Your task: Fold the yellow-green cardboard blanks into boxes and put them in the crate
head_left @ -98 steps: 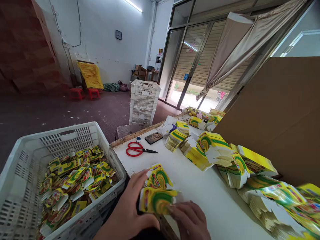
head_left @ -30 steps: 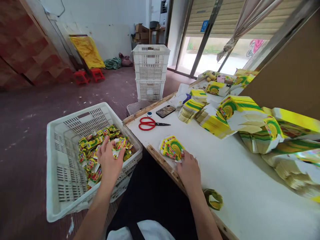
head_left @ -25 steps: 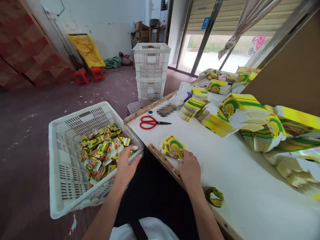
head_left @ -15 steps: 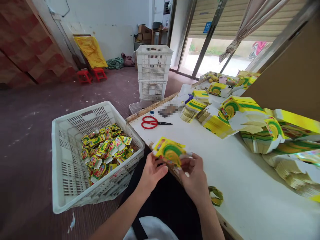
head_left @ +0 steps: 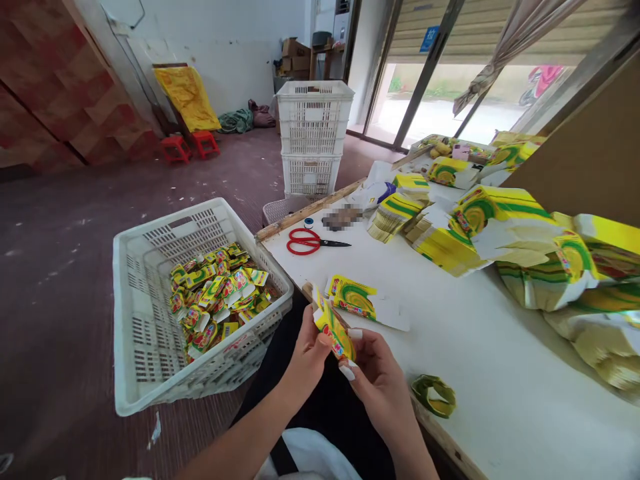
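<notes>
A small yellow and green printed carton (head_left: pixel 334 333) is held upright and tilted between my two hands, just off the table edge above my lap. My left hand (head_left: pixel 306 350) grips its left side, thumb on the front. My right hand (head_left: pixel 377 367) pinches its lower right end between thumb and fingers. Right behind it on the white table (head_left: pixel 450 347), a flattened carton (head_left: pixel 353 298) of the same print lies with its white flap to the right. A rolled green-yellow band (head_left: pixel 434 396) sits near the table edge, right of my right hand.
At left stands a white crate (head_left: pixel 145 373) holding many small cartons (head_left: pixel 215 293). Red-handled scissors (head_left: pixel 306 241) and a small spool (head_left: pixel 309 222) lie farther back. Stacks of flat cartons (head_left: pixel 450 250) line the table's right side. Stacked white crates (head_left: pixel 315 127) stand beyond.
The carton in my hands has turned from facing broadside to a narrower, steeper angle and come lower. A flat carton now shows on the table behind it. The view has shifted slightly left.
</notes>
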Available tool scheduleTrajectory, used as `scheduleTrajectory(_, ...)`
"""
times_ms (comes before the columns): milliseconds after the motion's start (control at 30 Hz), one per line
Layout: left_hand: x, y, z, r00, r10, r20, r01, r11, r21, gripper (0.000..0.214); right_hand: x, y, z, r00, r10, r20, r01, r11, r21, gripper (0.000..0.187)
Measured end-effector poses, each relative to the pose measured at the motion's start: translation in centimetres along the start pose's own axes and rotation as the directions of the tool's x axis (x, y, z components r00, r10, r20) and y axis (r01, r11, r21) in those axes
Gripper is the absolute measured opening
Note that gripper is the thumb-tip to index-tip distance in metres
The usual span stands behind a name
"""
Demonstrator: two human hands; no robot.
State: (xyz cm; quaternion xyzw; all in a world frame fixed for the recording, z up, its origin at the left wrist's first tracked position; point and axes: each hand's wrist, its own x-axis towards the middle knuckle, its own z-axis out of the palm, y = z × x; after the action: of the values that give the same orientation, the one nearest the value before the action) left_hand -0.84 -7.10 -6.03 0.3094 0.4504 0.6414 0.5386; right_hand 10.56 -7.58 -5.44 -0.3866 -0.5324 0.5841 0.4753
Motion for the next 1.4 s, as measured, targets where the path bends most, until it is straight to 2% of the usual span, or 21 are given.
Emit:
scheduleTrajectory(133, 0.2, 1.0, 0.4, 0.992, 0.045, -0.118, -0.030, 0.991, 0.129, 0.050, -0.4, -0.1, 0.2, 0.995, 0.015, 0.096, -0.019, 0.999, 0.041, 0.022)
scheduleTrajectory(200, 0.4, 1.5, 0.6, 0.997, 0.030, -0.077, -0.015, 0.983, 0.184, 0.035, -0.5, 0.2, 0.4, 0.999, 0.021, 0.040, -0.024, 0.997, 0.071, 0.022)
scheduleTrajectory(300, 0.5, 1.9, 0.7, 0.999, 0.031, 0.021, -0.035, 0.979, 0.200, 0.026, -0.2, 0.7, 0.3, 0.995, 0.033, -0.091, -0.030, 0.999, 0.038, 0.023)
scheduleTrajectory(467, 0.5, 1.5, 0.1, 1.000, -0.025, -0.018, 0.027, 0.993, 0.115, 0.031, 0.0, 0.9, -1.2, 0.983, 0.043, -0.177, -0.057, 0.995, -0.076, 0.022)
scheduleTrajectory(533, 0.5, 1.2, -0.3, 0.997, -0.065, 0.032, 0.064, 0.997, 0.047, 0.039, 0.1, 0.6, -1.8, 0.978, 0.044, -0.203, -0.059, 0.996, -0.067, 0.024)
scheduleTrajectory(667, 0.4, 1.3, -0.9, 0.973, -0.116, 0.202, 0.115, 0.993, 0.018, 0.048, 0.3, -0.1, -2.2, 0.981, 0.108, -0.164, -0.099, 0.993, 0.063, 0.026)
scheduleTrajectory(900, 0.2, 1.3, -0.4, 0.988, -0.112, 0.103, 0.116, 0.993, -0.033, 0.045, -0.2, -0.1, -0.8, 0.969, 0.155, -0.192, -0.112, 0.970, 0.218, 0.030)
scheduleTrajectory(1033, -0.2, 1.2, -0.4, 0.958, -0.159, 0.239, 0.185, 0.978, -0.091, 0.050, -0.1, -0.3, -1.0, 0.962, 0.184, -0.203, -0.122, 0.952, 0.282, 0.029)
scheduleTrajectory(1100, -0.3, 1.3, -0.5, 0.947, -0.172, 0.271, 0.199, 0.977, -0.074, 0.046, 0.0, -0.4, -1.1, 0.960, 0.186, -0.208, -0.118, 0.946, 0.302, 0.028)
scheduleTrajectory(1167, -0.2, 1.3, -0.6, 0.960, -0.156, 0.234, 0.166, 0.986, -0.021, 0.042, 0.0, -0.4, -0.9, 0.962, 0.182, -0.203, -0.113, 0.943, 0.312, 0.027)
scheduleTrajectory(1300, 0.2, 1.2, -0.7, 0.990, -0.122, 0.068, 0.112, 0.984, 0.139, 0.040, -0.1, 0.2, -0.2, 0.968, 0.144, -0.207, -0.087, 0.961, 0.264, 0.025)
scheduleTrajectory(1400, 0.3, 1.3, -0.8, 0.994, -0.109, 0.020, 0.105, 0.986, 0.130, 0.039, 0.0, 0.5, -0.3, 0.967, 0.090, -0.239, -0.051, 0.985, 0.164, 0.023)
